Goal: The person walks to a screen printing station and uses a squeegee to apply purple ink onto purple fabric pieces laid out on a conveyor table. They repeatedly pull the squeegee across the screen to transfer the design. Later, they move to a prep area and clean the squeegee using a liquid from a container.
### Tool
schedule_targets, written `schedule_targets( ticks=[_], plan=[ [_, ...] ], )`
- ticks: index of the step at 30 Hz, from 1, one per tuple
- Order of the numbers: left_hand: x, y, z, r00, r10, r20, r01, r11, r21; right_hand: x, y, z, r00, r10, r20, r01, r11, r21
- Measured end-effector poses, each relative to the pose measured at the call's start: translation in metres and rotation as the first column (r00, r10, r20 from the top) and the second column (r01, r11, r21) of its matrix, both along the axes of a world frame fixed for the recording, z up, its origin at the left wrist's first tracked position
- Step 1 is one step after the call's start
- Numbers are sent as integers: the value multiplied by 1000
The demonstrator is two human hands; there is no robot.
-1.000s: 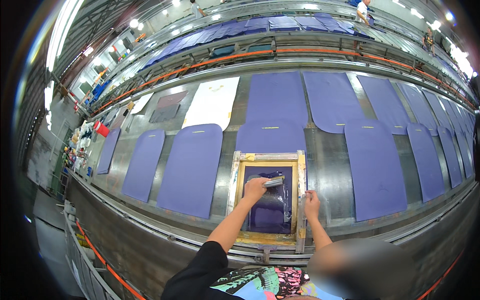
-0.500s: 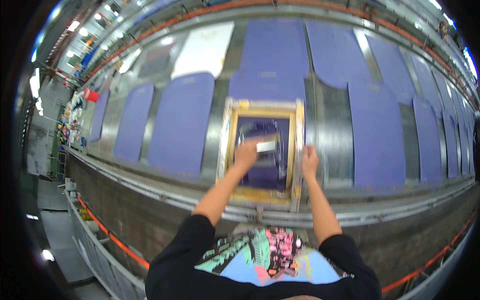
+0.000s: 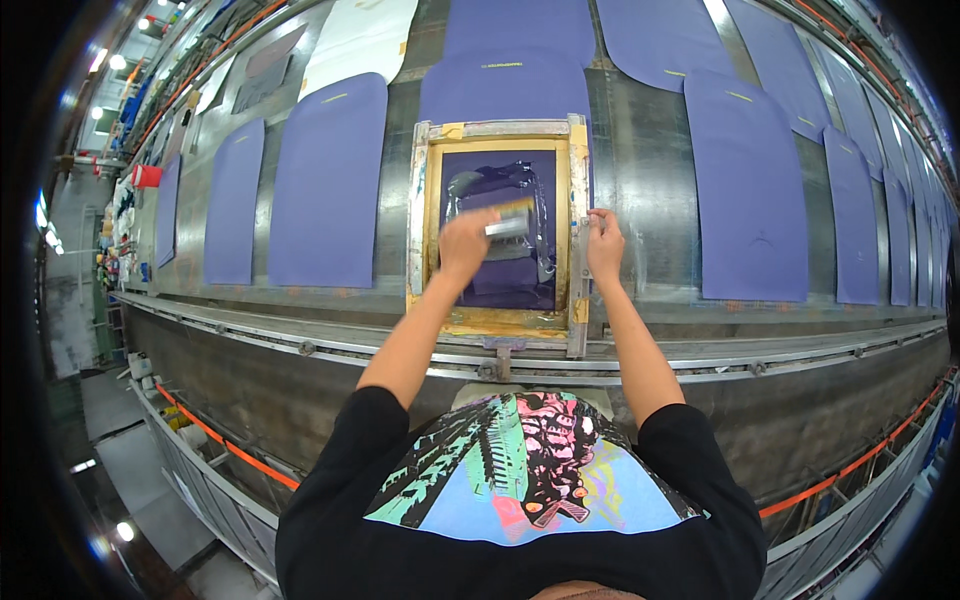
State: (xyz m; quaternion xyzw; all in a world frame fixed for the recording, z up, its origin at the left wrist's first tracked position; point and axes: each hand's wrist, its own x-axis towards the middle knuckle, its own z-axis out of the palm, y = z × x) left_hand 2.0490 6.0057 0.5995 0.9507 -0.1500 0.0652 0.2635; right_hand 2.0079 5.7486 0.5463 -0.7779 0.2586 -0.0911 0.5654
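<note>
A screen-printing frame (image 3: pixel 579 190) with taped inner edges lies on the long table in front of me, over the lower part of a purple fabric piece (image 3: pixel 505 95). Inside it, dark, glossy wet ink (image 3: pixel 500 282) coats the mesh. My left hand (image 3: pixel 465 245) is closed around a squeegee (image 3: pixel 512 222) with a pale metallic face, which stands in the ink near the middle of the mesh. Motion blurs this hand slightly. At the frame's right rail my right hand (image 3: pixel 605 245) is closed, its fingertips pinching the outer edge.
Purple shirt-shaped fabric pieces (image 3: pixel 748 190) lie in two rows along the grey table (image 3: pixel 645 230), several to each side. A white piece (image 3: pixel 358 45) lies at the far left. A metal rail (image 3: pixel 690 365) runs along the near edge. A red bucket (image 3: pixel 146 176) stands farther left.
The view has shifted, so table, frame and hands sit higher in the picture. My left hand still holds the squeegee over the mesh, and my right hand stays at the frame's right rail.
</note>
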Motion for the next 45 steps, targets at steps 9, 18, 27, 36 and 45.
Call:
schedule_targets(
  ticks=[9,18,27,36,45],
  plan=[
    [-40,3,-23,998,-44,-49,55,967,251,2,-6,-39,1000,1,31,-2,999,43],
    [-116,52,17,979,-186,-86,191,980,60,15,14,21,999,12,39,-10,999,-41],
    [-78,314,44,996,-89,-33,93,984,150,52,309,35,987,17,158,-44,985,165],
    [-53,464,44,997,-67,-48,75,977,199,67,452,44,988,-14,154,7,999,44],
    [-89,513,41,990,-141,-29,144,973,182,79,476,33,1000,-20,17,21,996,-92]
  ],
)
